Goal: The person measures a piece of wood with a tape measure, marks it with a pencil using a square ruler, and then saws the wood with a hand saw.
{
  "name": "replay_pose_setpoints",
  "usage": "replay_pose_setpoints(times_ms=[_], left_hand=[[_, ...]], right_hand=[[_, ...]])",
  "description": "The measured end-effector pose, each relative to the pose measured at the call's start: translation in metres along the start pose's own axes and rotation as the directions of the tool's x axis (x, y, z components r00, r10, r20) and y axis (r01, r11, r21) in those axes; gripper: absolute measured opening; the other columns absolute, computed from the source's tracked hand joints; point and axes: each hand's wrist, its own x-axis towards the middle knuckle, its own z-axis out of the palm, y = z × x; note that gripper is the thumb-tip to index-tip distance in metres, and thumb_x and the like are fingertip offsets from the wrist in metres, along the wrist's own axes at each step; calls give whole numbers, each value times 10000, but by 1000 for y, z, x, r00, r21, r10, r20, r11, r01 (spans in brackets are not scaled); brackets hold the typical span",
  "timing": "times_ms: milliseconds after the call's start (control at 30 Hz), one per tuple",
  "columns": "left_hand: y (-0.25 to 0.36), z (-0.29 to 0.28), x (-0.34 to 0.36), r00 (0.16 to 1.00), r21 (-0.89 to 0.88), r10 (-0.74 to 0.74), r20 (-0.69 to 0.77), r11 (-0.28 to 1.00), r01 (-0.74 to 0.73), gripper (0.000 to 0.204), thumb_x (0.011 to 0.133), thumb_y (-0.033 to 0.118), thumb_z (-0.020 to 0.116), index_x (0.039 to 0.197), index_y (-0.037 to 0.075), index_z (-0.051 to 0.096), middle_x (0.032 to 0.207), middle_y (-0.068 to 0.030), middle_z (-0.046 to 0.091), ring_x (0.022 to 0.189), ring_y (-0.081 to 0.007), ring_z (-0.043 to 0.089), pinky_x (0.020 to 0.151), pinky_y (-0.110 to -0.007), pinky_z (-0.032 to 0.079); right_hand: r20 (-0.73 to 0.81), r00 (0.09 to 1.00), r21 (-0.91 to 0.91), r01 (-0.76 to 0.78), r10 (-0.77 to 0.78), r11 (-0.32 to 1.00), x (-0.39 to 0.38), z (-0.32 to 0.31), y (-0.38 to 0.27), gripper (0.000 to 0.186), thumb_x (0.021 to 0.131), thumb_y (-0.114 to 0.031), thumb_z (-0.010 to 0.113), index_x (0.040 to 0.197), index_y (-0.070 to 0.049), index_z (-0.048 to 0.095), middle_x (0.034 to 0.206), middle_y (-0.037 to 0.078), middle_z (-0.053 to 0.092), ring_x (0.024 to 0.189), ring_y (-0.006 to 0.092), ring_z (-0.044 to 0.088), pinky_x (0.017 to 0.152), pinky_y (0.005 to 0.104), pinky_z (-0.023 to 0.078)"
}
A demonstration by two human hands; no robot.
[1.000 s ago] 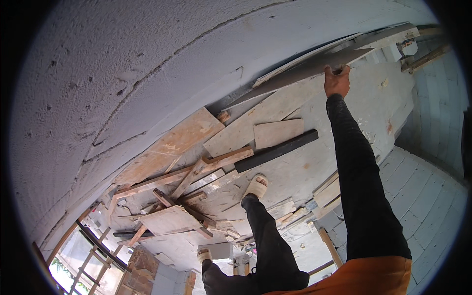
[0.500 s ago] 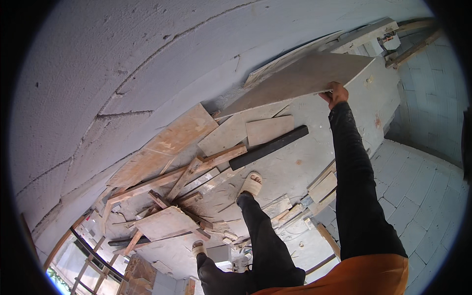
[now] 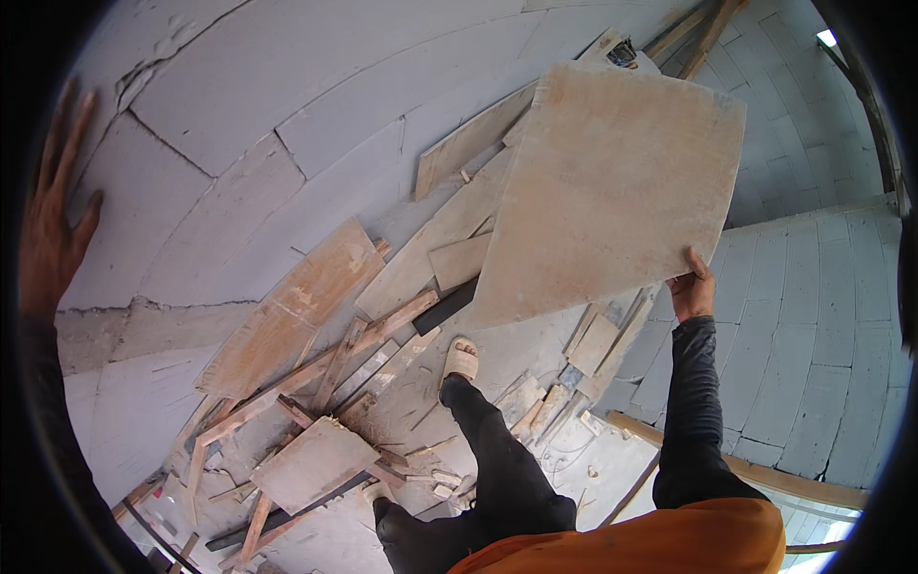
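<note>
At right, a large beige tile (image 3: 612, 191) gripped at its lower right corner by the right hand (image 3: 692, 290), held tilted above scattered boards (image 3: 296, 306) on the floor (image 3: 421, 402), left hand (image 3: 53, 220) spread flat against the block wall (image 3: 239, 86).

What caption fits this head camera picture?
Right hand lifts a big beige tile by its edge; left hand presses flat against the grey block wall.
</note>
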Motion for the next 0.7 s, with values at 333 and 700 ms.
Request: replay_pose_setpoints(times_ms=[333, 700], left_hand=[[90, -96, -338, 959, -914, -275, 60, 370, 163, 674, 928, 310, 745, 1549, 180, 516, 1615, -117, 476, 1599, -362, 199, 1275, -546, 258], [220, -147, -739, 555, -362, 230, 800, -553, 750, 693, 1003, 465, 686, 1493, -4, 543, 1507, -239, 564, 1456, -346, 482, 1194, -399, 367]], right_hand=[[-146, 714, -622, 472, -685, 625, -353, -22, -126, 808, 997, -550, 676, 1525, 34, 494, 1483, 146, 574, 1330, 272, 563, 1182, 390, 370], [472, 816, -754, 570, -335, 326, -418, 140, -23, 790, 870, -689, 718, 1343, -56, 725, 1338, 195, 685, 1372, 354, 522, 1234, 533, 225]])
